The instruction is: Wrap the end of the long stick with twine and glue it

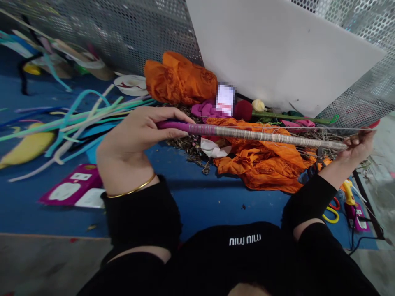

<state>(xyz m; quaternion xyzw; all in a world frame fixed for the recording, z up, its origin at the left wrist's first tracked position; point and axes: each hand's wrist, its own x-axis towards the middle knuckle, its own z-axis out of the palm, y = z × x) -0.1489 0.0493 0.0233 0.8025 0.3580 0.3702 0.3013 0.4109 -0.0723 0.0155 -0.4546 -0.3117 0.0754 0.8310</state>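
A long thin stick [262, 137] wound with greyish thread spans the space between my hands, held almost level above the table. My left hand [132, 131] pinches its purple end between thumb and fingers; a gold bangle circles that wrist. At the far right, my right hand [359, 146] closes around the other end. A pale loose thread [308, 128] stretches just above the stick toward my right fingers. Something red [374, 124] shows by those fingertips, too small to name. Below the stick lies a crumpled orange cloth [256, 172], touching neither hand.
A blue table [203, 205] carries pipe-like pastel strips [80, 115], a purple packet [74, 187], dried plant bits [185, 146], a lit phone [225, 100], another orange cloth bundle [180, 80] and yellow-handled scissors [331, 214]. A white board [271, 49] leans against perforated metal. A yellow glue gun [348, 191] lies right.
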